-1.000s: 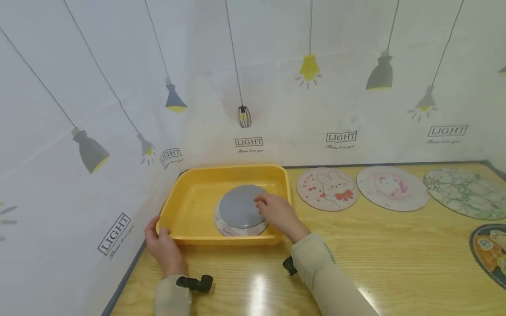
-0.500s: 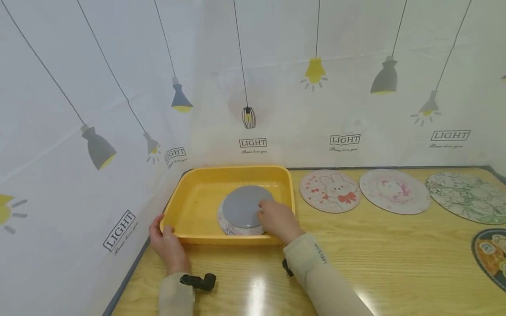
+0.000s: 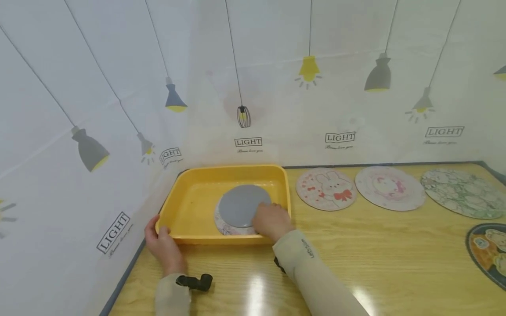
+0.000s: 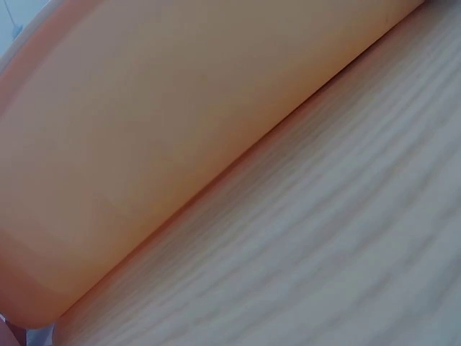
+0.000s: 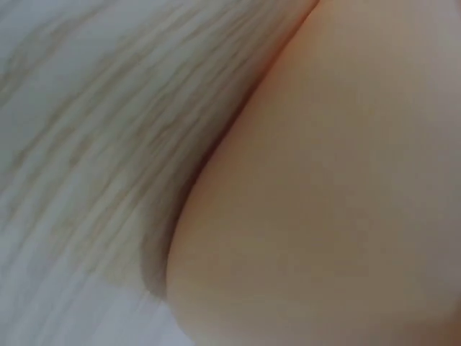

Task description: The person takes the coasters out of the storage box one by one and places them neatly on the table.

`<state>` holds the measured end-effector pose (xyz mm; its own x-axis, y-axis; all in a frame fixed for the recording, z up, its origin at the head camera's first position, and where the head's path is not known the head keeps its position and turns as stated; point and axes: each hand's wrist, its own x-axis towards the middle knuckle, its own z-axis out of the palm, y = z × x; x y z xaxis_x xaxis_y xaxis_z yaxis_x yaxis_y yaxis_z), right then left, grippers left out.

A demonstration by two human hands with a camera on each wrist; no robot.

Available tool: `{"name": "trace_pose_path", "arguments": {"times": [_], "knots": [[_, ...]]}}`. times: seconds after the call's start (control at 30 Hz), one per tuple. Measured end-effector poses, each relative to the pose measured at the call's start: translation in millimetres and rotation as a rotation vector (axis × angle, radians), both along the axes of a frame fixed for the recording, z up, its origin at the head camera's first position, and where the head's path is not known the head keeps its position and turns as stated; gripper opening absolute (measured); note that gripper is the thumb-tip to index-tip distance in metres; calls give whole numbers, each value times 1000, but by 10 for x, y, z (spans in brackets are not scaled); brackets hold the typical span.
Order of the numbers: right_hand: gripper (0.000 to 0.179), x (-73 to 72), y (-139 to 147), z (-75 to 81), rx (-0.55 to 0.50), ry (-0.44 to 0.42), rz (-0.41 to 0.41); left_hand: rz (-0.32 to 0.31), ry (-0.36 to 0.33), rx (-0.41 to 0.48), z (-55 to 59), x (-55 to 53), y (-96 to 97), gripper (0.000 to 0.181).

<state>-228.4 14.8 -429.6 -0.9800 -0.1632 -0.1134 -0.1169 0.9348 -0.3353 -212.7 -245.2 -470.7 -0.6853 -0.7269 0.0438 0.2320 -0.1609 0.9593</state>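
A yellow plastic tray [image 3: 193, 206] stands in the back left corner of the table. Inside it a plain grey round mat [image 3: 241, 206] overlaps a printed round mat [image 3: 227, 229], of which only a rim shows. My left hand [image 3: 164, 245] holds the tray's front left corner, thumb over the rim and fingers along the outer side. With fingers bent, my right hand [image 3: 272, 221] is at the grey mat's right front edge; its fingertips are hidden. Both wrist views show the tray's outer wall [image 4: 180, 108] against the wood.
Right of the tray lie a bunny-print round mat [image 3: 326, 188], a pink-and-white one [image 3: 390, 188] and a green floral one [image 3: 462, 193]. A dark-rimmed food-print mat [image 3: 488, 252] is at the right edge. Lamp-printed white sheeting [image 3: 276, 109] stands behind and left.
My right hand has moved down along the grey mat's edge toward the tray's front. The left hand keeps hold of the tray corner. The mats stay in place.
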Motion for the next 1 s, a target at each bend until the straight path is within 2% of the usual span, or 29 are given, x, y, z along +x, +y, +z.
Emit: {"name": "trace_pose_path", "arguments": {"times": [0.17,0.27,0.37,0.43,0.6,0.67,0.8,1.0], "knots": [[14,3,-15,48,-70,-57,-11,-10,-17,-7,19,29,0,41],[22,-1,-17,74,-131,-81,-38,-15,-26,-6,32,45,7,41],[39,-18,-3,85,-153,-55,-44,-19,-21,6,42,53,17,40],[44,-33,13,88,-189,-20,-43,-19,-17,6,46,52,22,40],[44,-49,43,119,-384,15,-70,-19,-15,1,44,40,14,41],[42,-45,59,126,-430,18,-75,-20,-15,1,39,40,16,41],[40,-50,79,132,-442,24,-21,-14,-12,-2,36,39,15,41],[38,-30,83,129,-381,-18,70,-4,-21,-15,45,43,20,40]]}}
